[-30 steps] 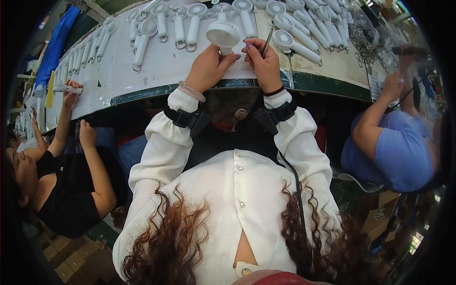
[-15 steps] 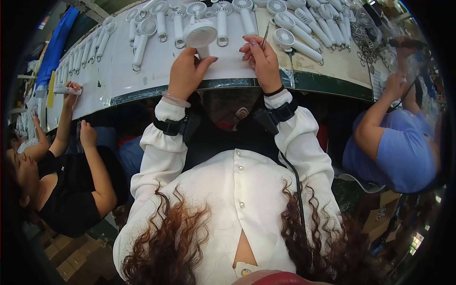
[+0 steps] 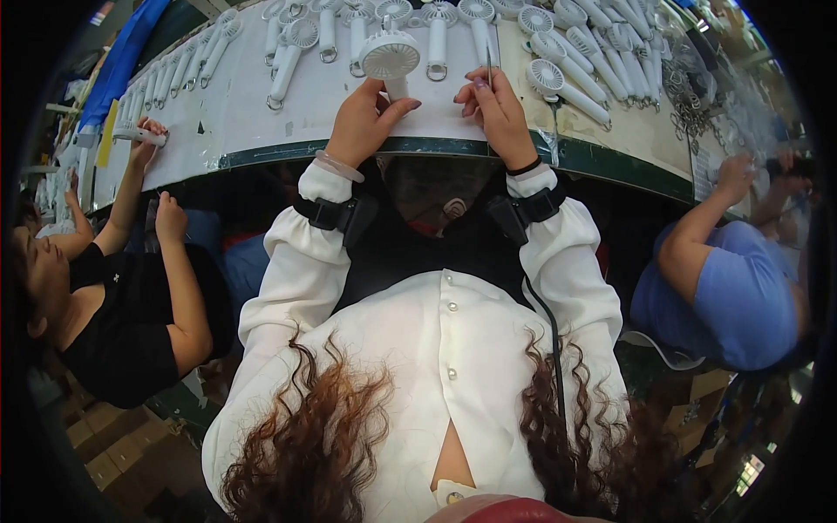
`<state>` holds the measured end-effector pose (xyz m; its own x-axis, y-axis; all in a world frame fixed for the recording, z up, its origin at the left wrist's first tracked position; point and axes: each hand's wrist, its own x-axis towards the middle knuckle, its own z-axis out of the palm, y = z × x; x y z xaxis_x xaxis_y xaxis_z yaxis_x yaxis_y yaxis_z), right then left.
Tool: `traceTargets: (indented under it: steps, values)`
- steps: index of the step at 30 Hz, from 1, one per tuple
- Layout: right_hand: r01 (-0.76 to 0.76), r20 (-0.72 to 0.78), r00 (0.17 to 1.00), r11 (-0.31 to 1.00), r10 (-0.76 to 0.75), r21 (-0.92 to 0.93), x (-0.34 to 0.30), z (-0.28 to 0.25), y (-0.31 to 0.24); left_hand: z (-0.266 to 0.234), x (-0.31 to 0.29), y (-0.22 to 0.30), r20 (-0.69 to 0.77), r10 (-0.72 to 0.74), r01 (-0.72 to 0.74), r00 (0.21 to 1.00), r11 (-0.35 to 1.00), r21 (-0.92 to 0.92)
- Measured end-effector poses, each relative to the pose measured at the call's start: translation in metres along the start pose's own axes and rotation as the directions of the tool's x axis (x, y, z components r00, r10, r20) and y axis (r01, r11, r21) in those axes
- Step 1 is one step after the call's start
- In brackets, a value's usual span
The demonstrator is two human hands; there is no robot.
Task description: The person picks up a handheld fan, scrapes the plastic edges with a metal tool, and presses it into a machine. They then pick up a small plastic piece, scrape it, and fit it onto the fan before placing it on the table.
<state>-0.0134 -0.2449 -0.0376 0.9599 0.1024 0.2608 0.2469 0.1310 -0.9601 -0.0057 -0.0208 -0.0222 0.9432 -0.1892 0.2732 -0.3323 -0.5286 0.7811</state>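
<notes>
My left hand [image 3: 359,124] grips a white handheld fan [image 3: 390,56] by its handle, upright above the near edge of the table. The round ribbed grille of the fan tilts toward me. To its right, my right hand [image 3: 500,115] pinches a thin pointed metal tool [image 3: 489,59], its tip up; it looks like tweezers, though its exact kind is hard to make out. The tool stays apart from the fan. Beyond both hands lies a row of similar white fans [image 3: 438,39] with metal rings on their handle ends.
More white fans [image 3: 571,94] are heaped at the right of the white table [image 3: 253,139], near a pile of metal clips [image 3: 693,105]. Another row of fans [image 3: 183,65] runs along the left. A person in black [image 3: 131,305] sits at left, one in blue [image 3: 724,288] at right.
The whole view has shifted, so table and hands sit a little farther right. The fan's grille now shows more plainly toward me. Both hands keep their holds.
</notes>
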Motion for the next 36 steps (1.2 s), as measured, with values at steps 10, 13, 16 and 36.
traceTargets:
  steps: [10, 13, 16, 36]
  values:
    - [-0.022, -0.019, 1.0, 0.973, 0.018, -0.228, -0.007, 0.002, -0.009, -0.007, 0.001, 0.008, 0.08, 0.005, -0.012, 0.997, 0.996, 0.09]
    - [-0.011, -0.02, 1.0, 0.973, 0.007, -0.231, -0.007, 0.002, -0.01, -0.007, 0.002, 0.008, 0.085, 0.019, -0.027, 0.996, 0.995, 0.1]
    - [-0.003, -0.017, 1.0, 0.971, -0.001, -0.237, -0.007, 0.002, -0.008, -0.008, 0.002, 0.006, 0.084, 0.038, -0.046, 0.996, 0.995, 0.087]
    - [0.031, 0.023, 0.999, 0.968, -0.026, -0.248, -0.008, 0.001, -0.008, -0.006, -0.007, -0.005, 0.039, 0.094, -0.086, 0.995, 0.981, -0.175]
